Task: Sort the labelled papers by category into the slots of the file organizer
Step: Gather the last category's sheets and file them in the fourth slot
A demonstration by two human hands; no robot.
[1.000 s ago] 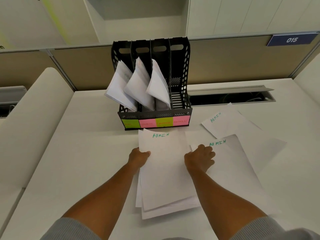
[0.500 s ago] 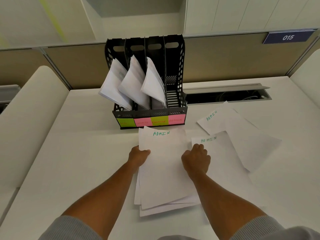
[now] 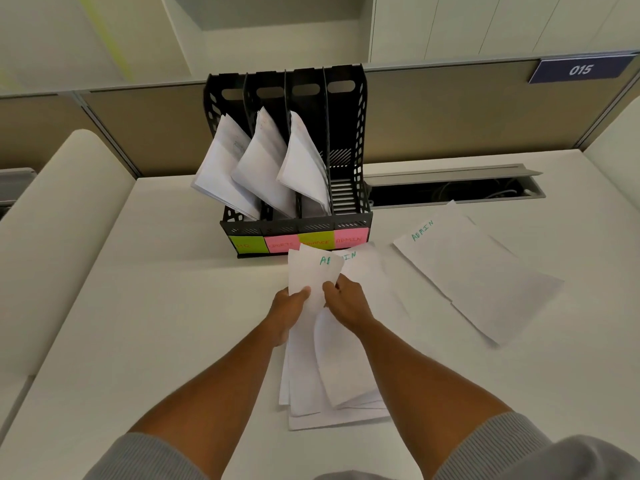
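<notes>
A black file organizer (image 3: 346, 216) stands at the far side of the white desk (image 3: 138, 306). It has four slots. The three left slots each hold a bunch of white papers (image 3: 263, 168) that lean to the left. The right slot has no papers in it. Just in front of it, the left hand (image 3: 289, 306) and the right hand (image 3: 346, 299) both pinch a bent stack of ADMIN sheets (image 3: 311, 271). More ADMIN papers (image 3: 478, 271) lie flat on the right.
</notes>
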